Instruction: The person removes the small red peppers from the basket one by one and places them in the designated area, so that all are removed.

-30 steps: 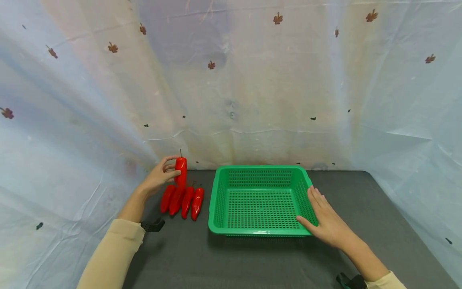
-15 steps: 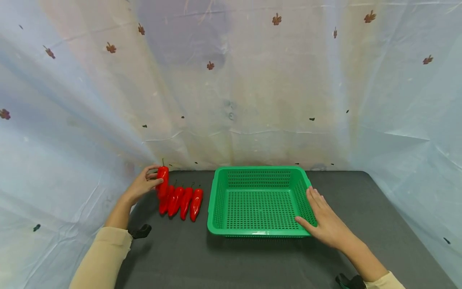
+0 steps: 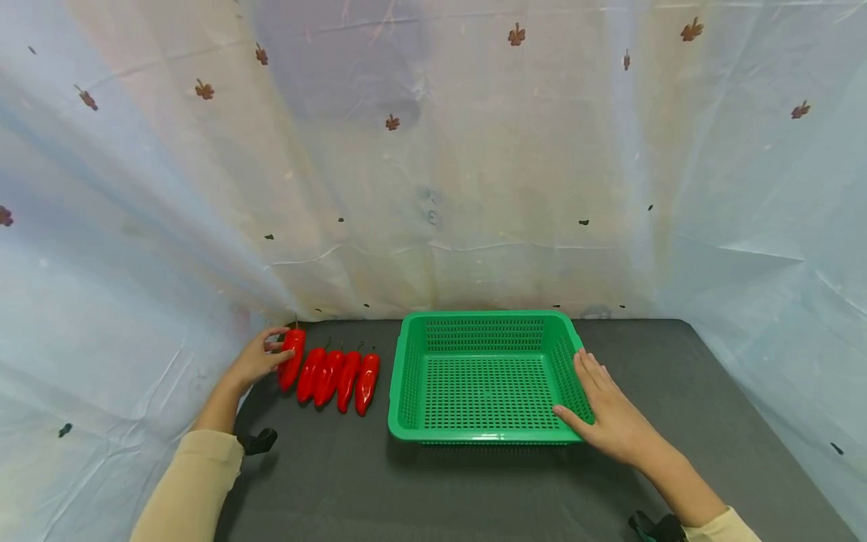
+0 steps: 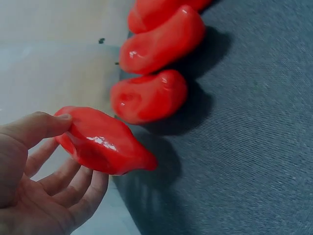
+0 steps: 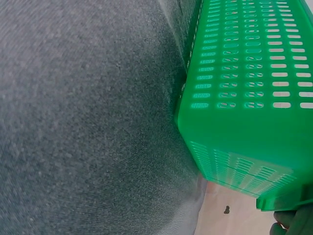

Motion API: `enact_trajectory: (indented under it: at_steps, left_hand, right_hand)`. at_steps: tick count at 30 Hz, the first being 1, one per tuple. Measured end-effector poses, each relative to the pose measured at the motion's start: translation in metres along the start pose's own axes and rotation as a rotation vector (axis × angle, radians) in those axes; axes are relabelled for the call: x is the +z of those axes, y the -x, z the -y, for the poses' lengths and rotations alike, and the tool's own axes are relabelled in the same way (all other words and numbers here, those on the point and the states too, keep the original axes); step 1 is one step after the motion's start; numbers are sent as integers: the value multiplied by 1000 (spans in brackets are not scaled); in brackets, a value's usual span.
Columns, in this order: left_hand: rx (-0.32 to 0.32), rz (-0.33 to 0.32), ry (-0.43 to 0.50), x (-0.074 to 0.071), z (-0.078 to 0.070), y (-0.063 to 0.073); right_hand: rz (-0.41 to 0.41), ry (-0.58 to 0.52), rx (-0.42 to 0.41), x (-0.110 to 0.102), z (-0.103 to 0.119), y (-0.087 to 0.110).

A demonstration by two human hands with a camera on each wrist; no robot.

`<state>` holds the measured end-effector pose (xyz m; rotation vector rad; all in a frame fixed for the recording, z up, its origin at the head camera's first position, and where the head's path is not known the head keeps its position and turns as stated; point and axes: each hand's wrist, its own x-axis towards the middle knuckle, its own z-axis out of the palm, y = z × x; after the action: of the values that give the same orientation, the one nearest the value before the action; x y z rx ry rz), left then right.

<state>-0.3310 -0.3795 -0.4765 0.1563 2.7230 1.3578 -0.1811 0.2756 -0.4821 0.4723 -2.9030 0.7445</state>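
Observation:
Between the thumb and fingers of my left hand [image 3: 252, 367] is a red pepper [image 3: 292, 358] with a thin stem. The left wrist view shows this pepper [image 4: 105, 142] tilted, its narrow tip just over the table and its shadow beside it. Several more red peppers [image 3: 329, 378] lie in a slanted row just to its right. My right hand [image 3: 618, 423] lies with straight fingers on the right rim of a green plastic basket [image 3: 488, 436]. Slotted basket walls [image 5: 244, 132] fill much of the right wrist view, with only a bit of that hand at the lower corner.
A dark grey tabletop [image 3: 474, 489] carries the peppers and basket. Pale plastic sheeting [image 3: 488, 188] with small leaf-like marks hangs behind the table and along both sides. The basket's visible floor is a perforated green grid.
My left hand has carried the pepper leftward and down, from above the row to its left end. The right hand and the basket stay where they were.

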Motion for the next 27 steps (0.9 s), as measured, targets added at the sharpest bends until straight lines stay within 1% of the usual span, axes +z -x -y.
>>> enact_trajectory:
  at_steps: [5, 10, 16, 27]
  left_hand:
    - [-27, 12, -2, 1, 11, -2]
    - [-46, 28, -27, -1, 21, -7]
    - [-52, 63, -31, 0, 27, -8]
    - [-106, 66, -18, 7, 37, -13]
  right_hand:
    - [-6, 2, -2, 1, -1, 0]
    - [-4, -2, 0, 2, -1, 0]
    - [-5, -5, 0, 0, 1, -1]
    - [-6, 3, 1, 2, -1, 0]
